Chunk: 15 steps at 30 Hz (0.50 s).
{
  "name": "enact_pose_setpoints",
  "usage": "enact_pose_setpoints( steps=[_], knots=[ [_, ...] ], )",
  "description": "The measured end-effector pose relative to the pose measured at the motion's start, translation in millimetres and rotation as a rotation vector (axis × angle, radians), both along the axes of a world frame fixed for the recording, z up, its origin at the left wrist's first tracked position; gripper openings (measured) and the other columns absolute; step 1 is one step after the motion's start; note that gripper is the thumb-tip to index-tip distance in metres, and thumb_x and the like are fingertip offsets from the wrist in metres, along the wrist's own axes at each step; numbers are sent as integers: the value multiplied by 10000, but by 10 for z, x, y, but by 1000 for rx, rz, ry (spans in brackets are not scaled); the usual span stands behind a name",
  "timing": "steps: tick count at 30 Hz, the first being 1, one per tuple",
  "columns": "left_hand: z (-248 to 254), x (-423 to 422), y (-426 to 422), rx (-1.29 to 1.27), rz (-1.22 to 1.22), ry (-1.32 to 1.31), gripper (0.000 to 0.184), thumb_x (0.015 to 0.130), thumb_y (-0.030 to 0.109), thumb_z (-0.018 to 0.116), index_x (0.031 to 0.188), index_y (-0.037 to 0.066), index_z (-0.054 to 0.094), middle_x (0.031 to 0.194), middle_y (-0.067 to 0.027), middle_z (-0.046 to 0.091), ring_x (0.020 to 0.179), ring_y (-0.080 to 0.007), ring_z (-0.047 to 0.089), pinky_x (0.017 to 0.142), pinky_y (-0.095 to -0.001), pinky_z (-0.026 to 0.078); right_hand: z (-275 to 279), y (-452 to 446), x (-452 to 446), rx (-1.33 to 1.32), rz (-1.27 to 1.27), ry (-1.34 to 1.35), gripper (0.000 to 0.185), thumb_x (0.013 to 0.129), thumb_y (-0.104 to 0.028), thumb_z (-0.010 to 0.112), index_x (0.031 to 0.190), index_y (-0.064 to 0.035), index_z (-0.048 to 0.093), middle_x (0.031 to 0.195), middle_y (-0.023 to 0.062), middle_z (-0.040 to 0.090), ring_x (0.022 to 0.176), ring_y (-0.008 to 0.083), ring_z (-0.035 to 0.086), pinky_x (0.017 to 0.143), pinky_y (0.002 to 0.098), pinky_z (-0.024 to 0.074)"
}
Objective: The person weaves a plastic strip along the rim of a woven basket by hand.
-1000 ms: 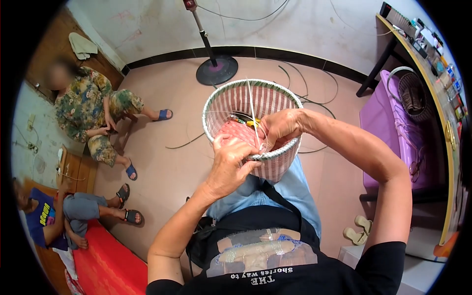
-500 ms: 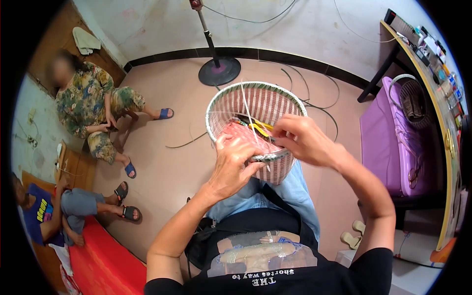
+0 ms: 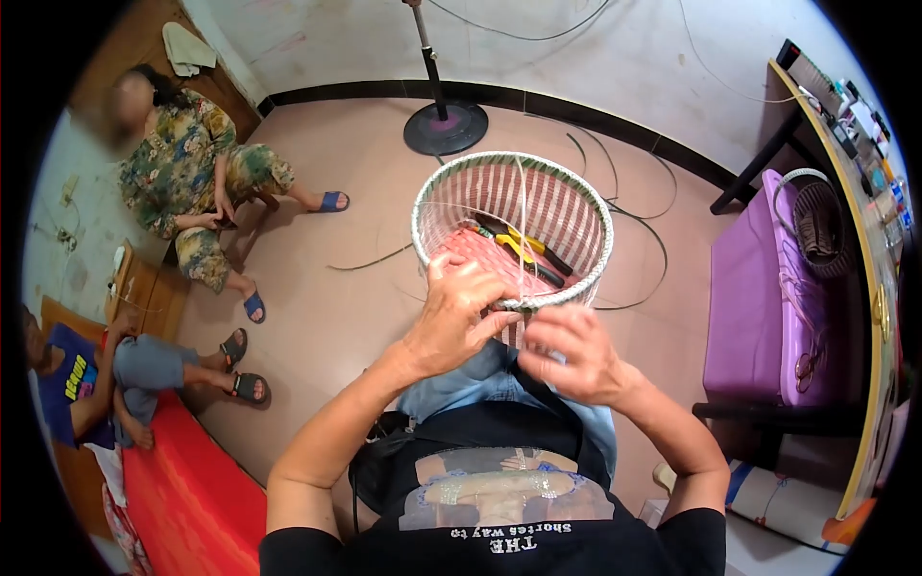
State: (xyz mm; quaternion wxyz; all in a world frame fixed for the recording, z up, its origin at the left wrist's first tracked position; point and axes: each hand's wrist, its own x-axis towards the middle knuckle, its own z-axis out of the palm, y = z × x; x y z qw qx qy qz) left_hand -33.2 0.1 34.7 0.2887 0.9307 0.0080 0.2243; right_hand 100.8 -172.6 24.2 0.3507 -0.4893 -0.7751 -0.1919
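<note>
A woven basket (image 3: 588,206) with red-brown and white stripes and a white-and-green rim sits tilted at my lap. My left hand (image 3: 459,312) grips its near rim, fingers inside and thumb outside. Just outside that rim is my right hand (image 3: 574,357), its fingers curled and slightly blurred; whatever they may hold is hidden. Thin pale strips (image 3: 523,206) cross the basket's opening. Inside, yellow-and-black-handled pliers (image 3: 523,242) rest on the pinkish woven bottom (image 3: 471,252).
Two seated people are on the left, one in a floral outfit (image 3: 178,158), one in a purple shirt (image 3: 72,374). A stand base (image 3: 446,129) and loose dark strips (image 3: 663,248) are on the floor. A purple bin (image 3: 754,298) and cluttered table (image 3: 834,144) stand right.
My right hand has come out of the basket, moving down and toward me past the near rim. The pliers show more fully now. My left hand keeps its hold on the rim.
</note>
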Motion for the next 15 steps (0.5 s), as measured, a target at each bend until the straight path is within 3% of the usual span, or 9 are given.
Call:
enact_pose_setpoints(
  steps=[2,5,6,7,10,11,13,14,15],
  knots=[
    [-6,5,40,-12,-21,-4,165,822,216,715,930,99,673,822,-21,642,848,-196,580,986,-415,255,0,-131,-135,-119,176,62,198,732,-129,614,895,-25,569,913,126,584,841,255,601,649,369,460],
    [-25,-4,51,-13,-36,4,165,837,233,713,936,106,676,819,-14,646,836,-185,582,992,-405,252,40,-614,-187,-583,222,189,167,727,-60,608,845,-46,490,670,61,424,600,252,512,569,367,437],
    [-17,-6,49,-7,-35,7,165,843,237,709,936,105,676,817,-16,645,834,-187,584,992,-405,256,-238,-852,-121,-672,154,309,215,724,-52,611,903,-63,491,653,68,472,570,278,536,539,396,440],
    [-10,-8,42,-8,-33,-7,164,844,237,701,926,99,668,821,-23,644,831,-201,581,980,-411,266,-437,-1152,-43,-950,-17,499,242,758,-59,597,974,-85,492,652,113,521,580,331,576,523,433,445],
    [-13,-15,12,-14,-26,-42,163,846,236,686,909,89,655,831,-37,643,823,-228,577,957,-425,288,-974,-2131,164,-1264,-536,642,134,868,-56,527,1001,-53,518,786,257,595,738,474,569,620,525,449],
    [-17,-19,10,-15,-21,-47,161,844,235,687,910,91,658,832,-36,644,822,-227,579,957,-426,291,-1133,-2546,182,-1324,-665,673,92,853,-86,546,928,-32,546,785,266,592,787,472,576,653,518,453],
    [-28,-21,23,-17,-14,-62,158,837,227,698,916,94,667,825,-33,645,820,-221,585,973,-418,288,-2035,-4068,340,-1692,-784,537,225,810,-192,579,947,-22,634,863,242,653,851,427,627,757,474,504],
    [-42,-20,26,-19,-11,-74,159,832,222,708,920,94,673,818,-31,647,819,-216,588,987,-408,284,-2096,-4503,312,-1977,-735,396,245,833,-181,528,941,-7,663,936,238,672,844,328,663,724,447,499],
    [-52,-17,29,-21,-4,-88,161,826,216,718,925,95,679,812,-28,648,818,-211,591,1001,-399,279,-2017,-4610,282,-2150,-761,488,289,824,-202,538,1001,-7,658,953,221,677,854,313,663,754,430,501]
  ],
)
